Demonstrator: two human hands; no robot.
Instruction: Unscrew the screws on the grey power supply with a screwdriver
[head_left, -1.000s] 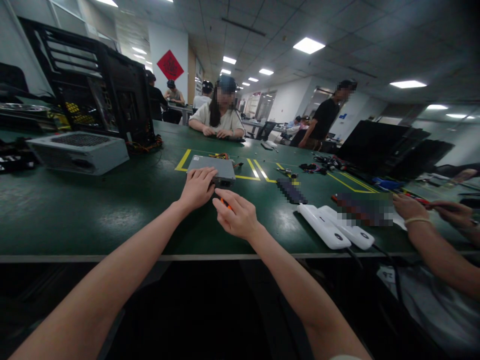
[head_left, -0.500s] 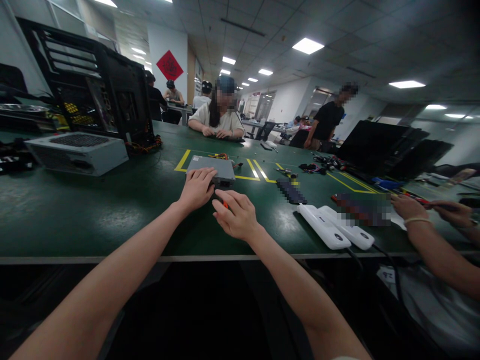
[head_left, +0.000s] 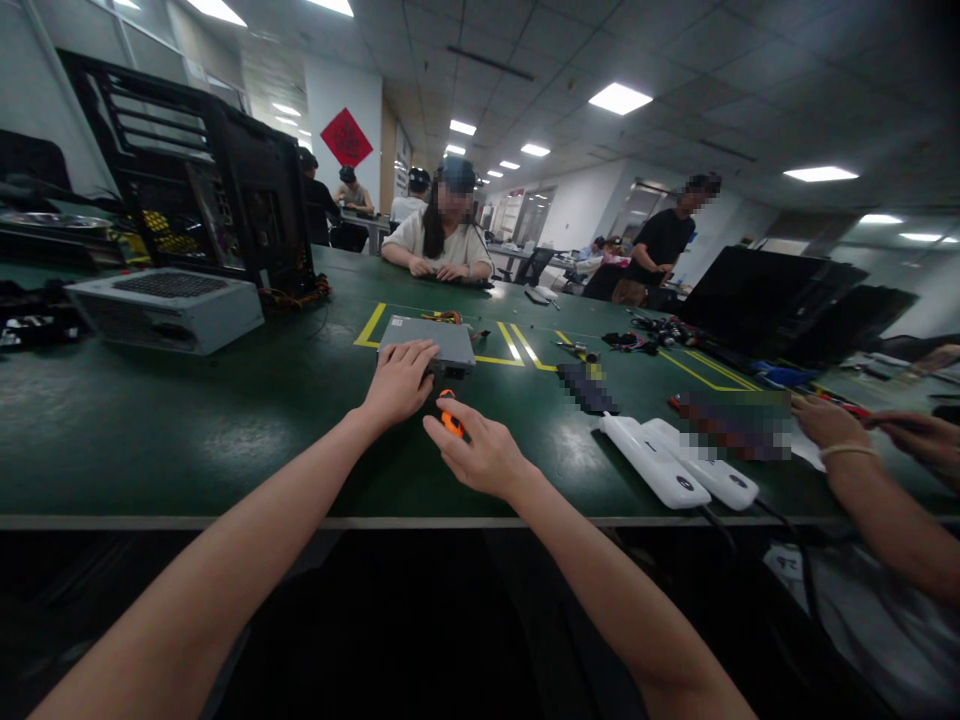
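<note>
A flat grey computer power supply [head_left: 450,345] lies on the green table, with its socket side facing me and coloured cables behind it. My left hand [head_left: 405,378] grips its near left corner, fingers over the top and thumb down at the front side. Just right of it, my right hand [head_left: 480,445] is closed around a small orange-and-black tool handle [head_left: 451,414] in front of the unit. The tool's tip is not visible, so its exact kind is unclear.
At left stand a larger power supply [head_left: 169,310] and an open black computer case [head_left: 202,180]. Two white devices [head_left: 656,465] with cables lie at right. Beyond them a co-worker's hands [head_left: 832,430] are busy. Another person [head_left: 442,235] sits opposite.
My right hand has drawn slightly back from the power supply, and more of the orange handle shows. My left hand stays on the unit. The view has shifted a little.
</note>
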